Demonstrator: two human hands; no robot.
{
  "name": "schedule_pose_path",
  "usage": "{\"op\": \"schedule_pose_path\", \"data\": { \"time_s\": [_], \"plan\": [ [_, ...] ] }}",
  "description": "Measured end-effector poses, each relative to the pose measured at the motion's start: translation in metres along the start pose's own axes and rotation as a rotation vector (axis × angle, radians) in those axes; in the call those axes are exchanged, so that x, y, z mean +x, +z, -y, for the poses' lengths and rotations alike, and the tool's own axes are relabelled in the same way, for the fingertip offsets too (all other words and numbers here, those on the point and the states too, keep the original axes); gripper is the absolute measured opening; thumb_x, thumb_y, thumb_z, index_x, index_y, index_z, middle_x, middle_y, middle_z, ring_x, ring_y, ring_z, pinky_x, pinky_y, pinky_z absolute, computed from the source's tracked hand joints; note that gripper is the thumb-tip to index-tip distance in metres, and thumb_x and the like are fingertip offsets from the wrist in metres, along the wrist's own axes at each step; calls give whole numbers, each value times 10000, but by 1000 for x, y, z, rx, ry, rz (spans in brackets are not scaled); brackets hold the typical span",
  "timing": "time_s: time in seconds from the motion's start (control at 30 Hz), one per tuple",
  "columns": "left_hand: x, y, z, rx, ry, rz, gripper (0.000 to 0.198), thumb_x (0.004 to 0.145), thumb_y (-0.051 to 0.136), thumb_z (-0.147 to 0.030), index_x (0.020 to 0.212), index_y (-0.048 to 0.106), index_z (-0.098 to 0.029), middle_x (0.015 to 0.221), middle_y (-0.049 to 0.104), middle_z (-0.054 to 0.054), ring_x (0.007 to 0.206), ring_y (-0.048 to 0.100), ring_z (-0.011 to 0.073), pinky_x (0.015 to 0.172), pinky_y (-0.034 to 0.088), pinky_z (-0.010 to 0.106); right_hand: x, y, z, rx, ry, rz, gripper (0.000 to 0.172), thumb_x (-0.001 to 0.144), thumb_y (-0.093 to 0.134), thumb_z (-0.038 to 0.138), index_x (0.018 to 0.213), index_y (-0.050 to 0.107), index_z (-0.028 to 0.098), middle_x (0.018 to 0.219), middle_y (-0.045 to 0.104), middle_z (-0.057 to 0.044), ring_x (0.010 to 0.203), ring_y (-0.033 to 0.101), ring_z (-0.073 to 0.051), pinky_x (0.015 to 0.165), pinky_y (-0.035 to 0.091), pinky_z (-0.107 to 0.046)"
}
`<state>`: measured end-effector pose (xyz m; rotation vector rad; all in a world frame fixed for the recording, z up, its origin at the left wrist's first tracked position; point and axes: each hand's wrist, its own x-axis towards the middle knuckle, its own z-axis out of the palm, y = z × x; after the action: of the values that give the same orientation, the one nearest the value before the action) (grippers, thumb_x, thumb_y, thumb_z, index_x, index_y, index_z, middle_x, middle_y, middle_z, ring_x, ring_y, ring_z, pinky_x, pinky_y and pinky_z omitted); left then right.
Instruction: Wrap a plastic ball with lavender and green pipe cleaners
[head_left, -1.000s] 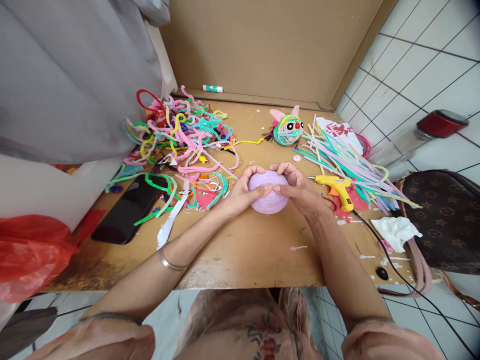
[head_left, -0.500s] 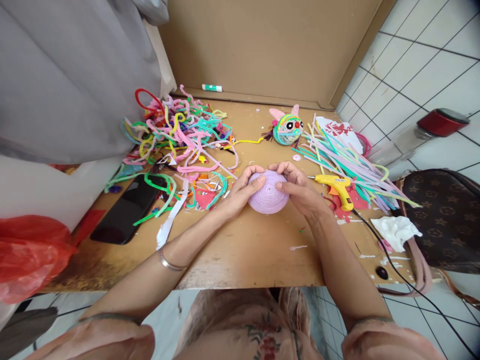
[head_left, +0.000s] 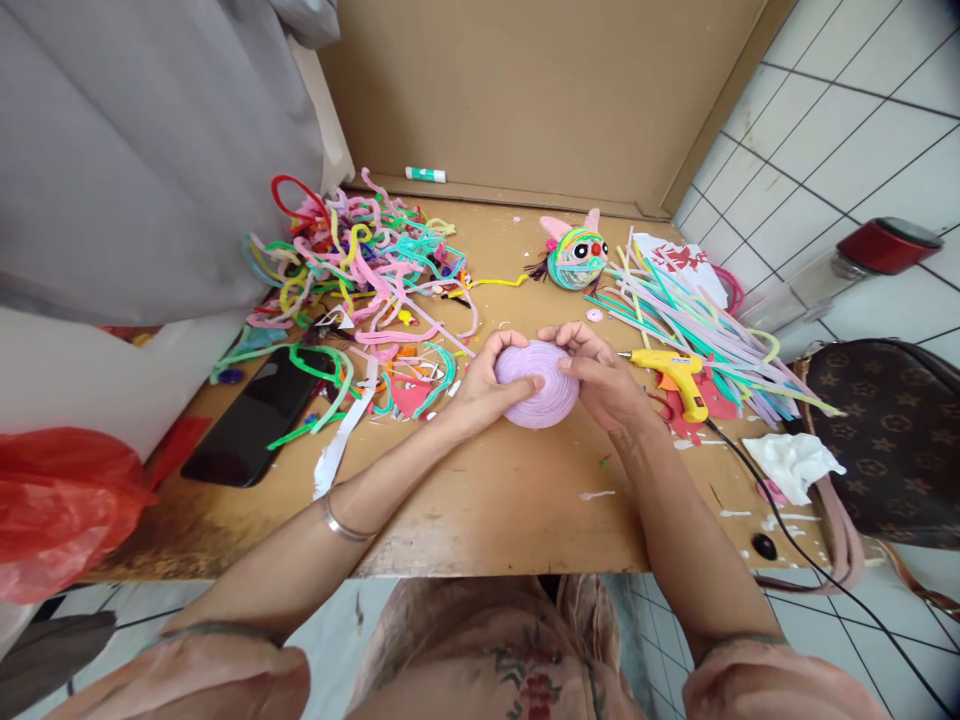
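A lilac ball (head_left: 541, 385) wound from pipe cleaner rests on the wooden table (head_left: 487, 500) between both my hands. My left hand (head_left: 487, 385) cups its left side, thumb pressed on the front. Fingers of my right hand (head_left: 600, 375) curl round its right and top. Just right of that hand lies a yellow glue gun (head_left: 671, 375) with a black cord. A finished ball with eyes and pink ears (head_left: 576, 255) sits behind.
A tangle of coloured pipe cleaners (head_left: 360, 270) fills the left back, straight ones (head_left: 690, 320) lie at right. A black phone (head_left: 259, 415), a red bag (head_left: 60, 510), a white tissue (head_left: 791, 462), a brown handbag (head_left: 892, 440) and a glue stick (head_left: 425, 175) surround the work spot.
My fingers have shifted over the lilac ball, the left thumb sliding across its front and the right fingers moving back. The ball stays in place.
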<state>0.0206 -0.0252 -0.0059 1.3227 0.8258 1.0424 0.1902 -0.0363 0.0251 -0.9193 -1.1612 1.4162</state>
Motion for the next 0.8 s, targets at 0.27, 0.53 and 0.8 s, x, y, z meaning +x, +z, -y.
{"op": "schedule_pose_path", "data": {
  "time_s": [0.27, 0.53, 0.8],
  "plan": [
    [0, 3, -1, 38, 57, -71, 508, 622, 775, -364, 993, 459, -219, 970, 530, 3, 904, 503, 164, 806, 417, 288, 1, -1, 1, -15, -18, -23, 310, 595, 795, 325, 803, 573, 267, 1023, 673, -19, 1021, 581, -231, 900, 482, -382],
    [1, 0, 7, -81, 89, -43, 607, 683, 790, -534, 1097, 483, -213, 1116, 533, 43, 1036, 522, 187, 946, 427, 322, 4, 8, -10, 32, -148, -217, 323, 683, 780, 471, 823, 580, 259, 967, 658, -14, 928, 589, -186, 890, 477, -344],
    [8, -2, 15, -131, 165, -171, 331, 880, 526, -510, 1043, 537, -222, 1138, 578, 61, 1139, 541, 206, 1064, 400, 374, 7, 10, -26, -99, -341, -333, 373, 821, 599, 646, 884, 576, 279, 1028, 600, -26, 1004, 578, -192, 1005, 450, -363]
  ]
}}
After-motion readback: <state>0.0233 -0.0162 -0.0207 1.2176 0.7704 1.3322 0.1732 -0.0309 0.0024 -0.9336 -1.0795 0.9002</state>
